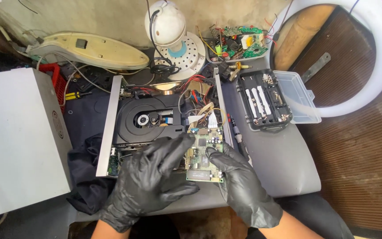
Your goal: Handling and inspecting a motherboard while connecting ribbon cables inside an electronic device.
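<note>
Both your hands are in black gloves, over the opened disc player on the grey desk. Your left hand lies spread, fingers loose and released, across the player's front part, fingertips touching the left edge of the green circuit board. Your right hand grips that board from its right side, thumb on top near the middle. The board sits tilted at the player's right front corner, just below a bunch of ribbon cables. The black disc tray is just left of it. An open parts case lies to the right, a grey metal cover far left.
</note>
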